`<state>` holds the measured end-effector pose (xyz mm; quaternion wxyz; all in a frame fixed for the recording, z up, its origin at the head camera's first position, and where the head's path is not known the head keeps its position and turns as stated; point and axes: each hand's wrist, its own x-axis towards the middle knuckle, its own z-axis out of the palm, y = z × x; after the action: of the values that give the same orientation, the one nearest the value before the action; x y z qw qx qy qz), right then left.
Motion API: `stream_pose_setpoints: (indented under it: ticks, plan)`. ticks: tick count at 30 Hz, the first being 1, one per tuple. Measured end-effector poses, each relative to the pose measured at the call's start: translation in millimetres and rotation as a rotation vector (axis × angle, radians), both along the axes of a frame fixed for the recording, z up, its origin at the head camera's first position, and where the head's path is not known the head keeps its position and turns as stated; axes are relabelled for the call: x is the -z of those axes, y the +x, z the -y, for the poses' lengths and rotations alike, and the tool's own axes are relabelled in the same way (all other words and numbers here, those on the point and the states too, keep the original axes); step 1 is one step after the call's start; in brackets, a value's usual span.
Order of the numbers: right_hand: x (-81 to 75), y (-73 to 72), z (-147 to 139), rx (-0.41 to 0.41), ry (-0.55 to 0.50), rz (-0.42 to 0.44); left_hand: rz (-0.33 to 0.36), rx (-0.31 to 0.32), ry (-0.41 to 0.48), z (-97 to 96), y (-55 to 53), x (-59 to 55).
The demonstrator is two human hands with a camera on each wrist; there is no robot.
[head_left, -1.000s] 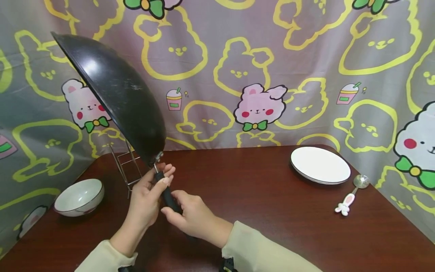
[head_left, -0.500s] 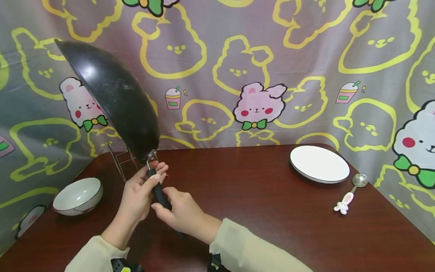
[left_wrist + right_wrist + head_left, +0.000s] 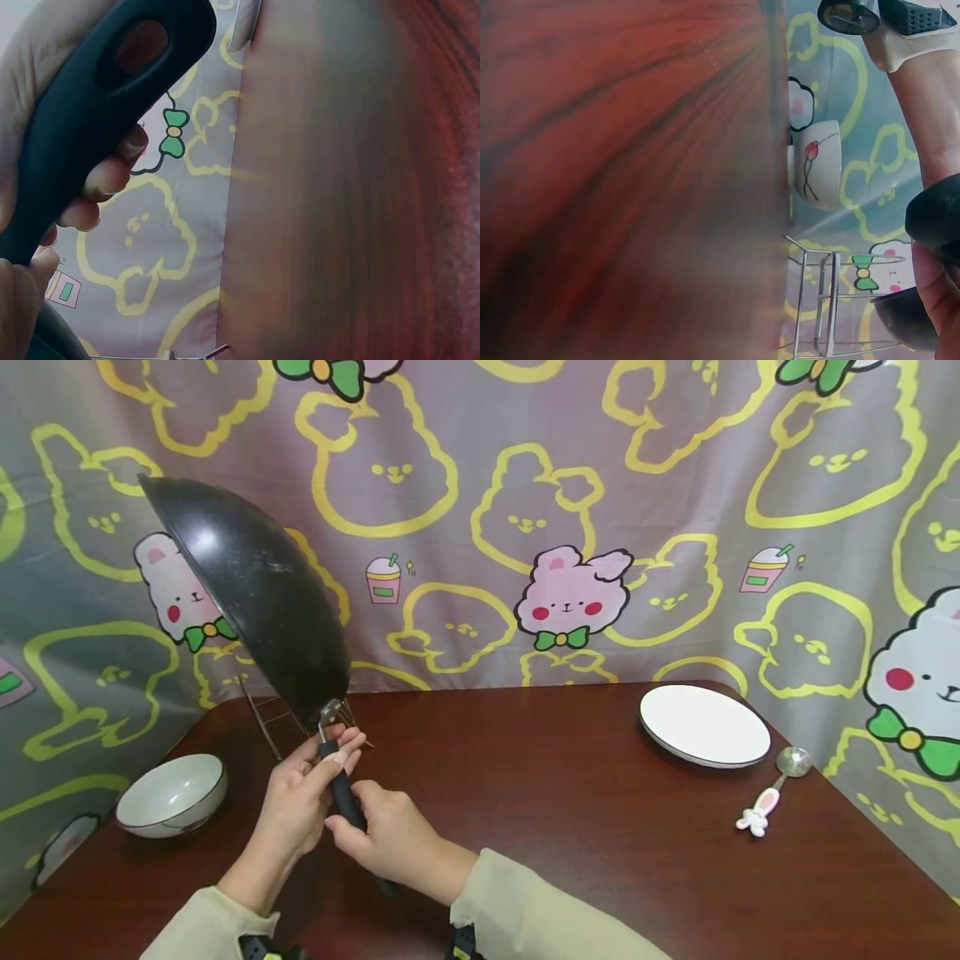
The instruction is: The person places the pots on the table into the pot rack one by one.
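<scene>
A black wok (image 3: 255,585) is held up on the left in the head view, tilted on edge with its rounded underside towards the right. My left hand (image 3: 288,802) holds the upper end of its black handle (image 3: 345,797), just under the metal joint, thumb across the front. Lower down, my right hand (image 3: 393,835) grips the same handle, and the handle's end sticks out below. Up close in the left wrist view, fingers curl round the handle (image 3: 90,120), which has a hole near its end. Only part of the wok (image 3: 907,319) shows in the right wrist view.
A wire rack (image 3: 273,722) stands on the table (image 3: 540,827) behind the wok, partly hidden. Left of it is a white bowl (image 3: 172,793). A white plate (image 3: 705,727) and a rabbit-handled spoon (image 3: 765,802) lie at the right. A patterned curtain (image 3: 465,510) closes off the back.
The wok has come down somewhat, and its rim stands a little steeper. Both hands have shifted slightly left and down with it, keeping their hold on the handle.
</scene>
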<state>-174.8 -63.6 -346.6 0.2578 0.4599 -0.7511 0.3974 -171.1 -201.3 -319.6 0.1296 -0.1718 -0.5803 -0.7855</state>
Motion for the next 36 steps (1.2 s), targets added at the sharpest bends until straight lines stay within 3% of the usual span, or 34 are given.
stream_pose_setpoints:
  ticks: [8, 17, 23, 36]
  plan:
    - [-0.9, 0.4, -0.5, 0.025, 0.009, -0.007, 0.053, -0.019, 0.015, -4.0, 7.6, -5.7]
    - [-0.6, -0.9, 0.6, 0.022, 0.027, 0.065, 0.026, -0.019, 0.016, -2.7, 5.8, -0.7]
    - [-3.4, -2.1, 0.9, 0.056, 0.040, 0.060, -0.002, 0.001, 0.036, -2.8, 2.3, 0.5]
    - [1.9, -0.6, 3.5, 0.112, 0.116, 0.081, 0.067, -0.002, 0.030, 3.2, 4.5, 12.1]
